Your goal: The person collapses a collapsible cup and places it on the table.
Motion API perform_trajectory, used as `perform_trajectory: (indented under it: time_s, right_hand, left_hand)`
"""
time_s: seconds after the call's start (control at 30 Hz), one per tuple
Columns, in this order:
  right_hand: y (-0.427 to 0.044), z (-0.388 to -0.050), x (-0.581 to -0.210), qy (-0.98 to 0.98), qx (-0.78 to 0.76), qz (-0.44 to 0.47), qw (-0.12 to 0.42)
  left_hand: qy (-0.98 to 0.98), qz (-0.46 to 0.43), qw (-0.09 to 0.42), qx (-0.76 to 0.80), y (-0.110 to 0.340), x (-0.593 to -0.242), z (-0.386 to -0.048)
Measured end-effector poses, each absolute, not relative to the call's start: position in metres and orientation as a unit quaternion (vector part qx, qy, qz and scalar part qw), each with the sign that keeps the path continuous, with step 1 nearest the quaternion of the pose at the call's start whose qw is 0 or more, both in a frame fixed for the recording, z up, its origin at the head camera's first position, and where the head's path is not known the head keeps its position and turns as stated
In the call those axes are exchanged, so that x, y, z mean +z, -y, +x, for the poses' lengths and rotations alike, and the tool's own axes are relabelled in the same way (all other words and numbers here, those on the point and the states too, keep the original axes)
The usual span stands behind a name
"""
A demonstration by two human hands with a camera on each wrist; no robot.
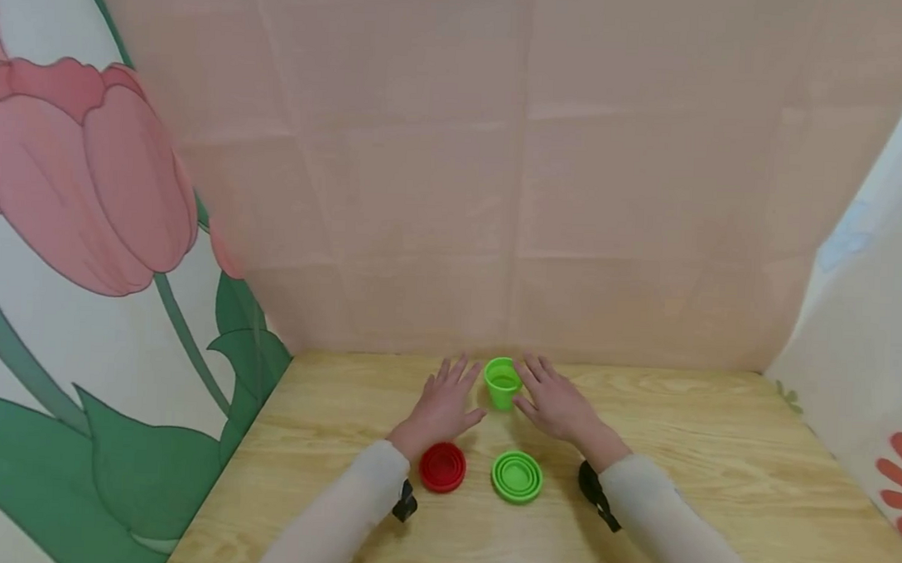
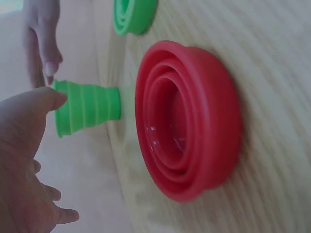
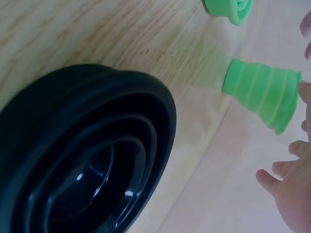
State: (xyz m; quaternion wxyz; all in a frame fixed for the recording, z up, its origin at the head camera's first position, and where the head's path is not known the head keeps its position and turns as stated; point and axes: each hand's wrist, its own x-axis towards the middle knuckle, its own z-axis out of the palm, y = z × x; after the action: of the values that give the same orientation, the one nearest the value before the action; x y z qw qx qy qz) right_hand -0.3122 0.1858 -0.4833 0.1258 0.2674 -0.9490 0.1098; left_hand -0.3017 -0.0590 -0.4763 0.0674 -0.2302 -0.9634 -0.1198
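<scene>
A green collapsible cup stands upright and extended at the back of the table, between my two hands. My left hand hovers to its left with the fingers spread. On the other side, my right hand has its fingers stretched out beside the rim; whether they touch it I cannot tell. Nearer lie a red collapsed cup by the left wrist and a green collapsed cup in the middle. In the right wrist view a black collapsed cup fills the lower left; the right arm partly hides it from the head view.
The cups are on a wood-grain table. A pinkish cloth backdrop rises at its back edge. A tulip-patterned panel borders the left, and a pale flowered panel the right. A small black device is at the left wrist.
</scene>
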Motion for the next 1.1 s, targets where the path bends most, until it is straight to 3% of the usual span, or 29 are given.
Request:
perform_trajectory:
  time_s: [0.4, 0.7, 1.1]
  right_hand:
    - [-0.177, -0.321, -0.493, 0.948, 0.116, 0.276, 0.111]
    - [-0.173, -0.331, -0.501, 0.920, 0.179, 0.306, 0.167]
    - [-0.167, -0.326, -0.493, 0.907, 0.217, 0.316, 0.171]
  left_hand:
    - [0.967, -0.225, 0.049, -0.113, 0.039, -0.489, -0.315]
    - [0.962, -0.231, 0.049, -0.140, 0.038, -0.488, -0.318]
    - [0.941, -0.265, 0.131, -0.163, 0.053, -0.480, -0.317]
